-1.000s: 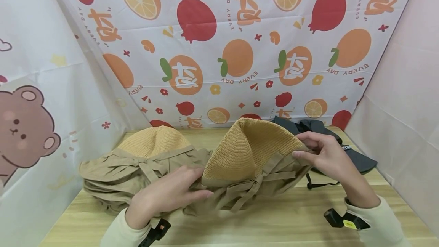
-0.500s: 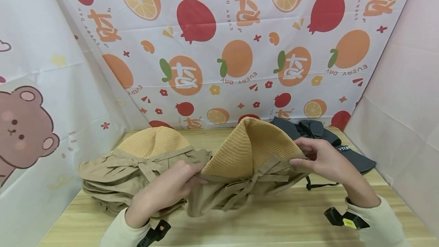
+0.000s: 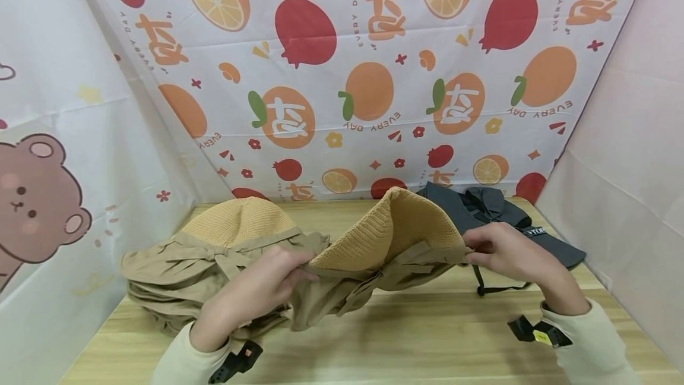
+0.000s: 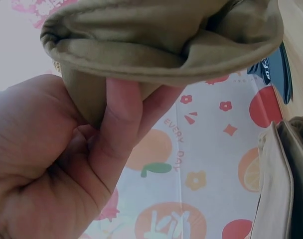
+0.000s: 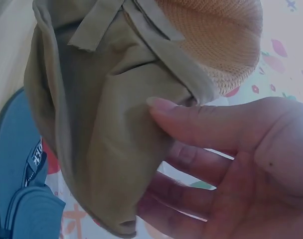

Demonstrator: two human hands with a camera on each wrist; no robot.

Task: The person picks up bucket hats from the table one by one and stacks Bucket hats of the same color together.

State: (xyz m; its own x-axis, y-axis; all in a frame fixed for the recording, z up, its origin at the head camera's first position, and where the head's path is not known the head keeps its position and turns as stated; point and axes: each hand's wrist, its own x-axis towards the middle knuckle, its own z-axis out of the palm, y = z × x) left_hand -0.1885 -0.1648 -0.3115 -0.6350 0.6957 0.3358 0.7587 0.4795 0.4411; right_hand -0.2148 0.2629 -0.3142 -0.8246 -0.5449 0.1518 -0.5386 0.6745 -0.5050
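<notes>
Between my two hands hangs a sun hat (image 3: 358,245) with a yellow woven crown, folded in at the top, and a khaki cloth brim with a tied bow. My left hand (image 3: 256,287) pinches its left side where brim meets crown; the left wrist view shows the brim (image 4: 126,59) draped over the fingers. On the right side my right hand (image 3: 504,251) pinches the brim, thumb on the cloth (image 5: 126,114) and fingers behind. Just left, and partly behind my left arm, sits a stack of similar khaki hats (image 3: 214,254) with a yellow crown on top.
Dark blue-grey hats (image 3: 491,210) with a brim, a bow and a black cord lie at the back right of the wooden table (image 3: 427,337). A fruit-printed cloth (image 3: 342,76) hangs behind, and pale cloth walls stand at both sides.
My left hand has closed its grip on the hat's left side. The hat has tipped and its brim has lifted, flattening the crown's front. The stack and dark hats stay put.
</notes>
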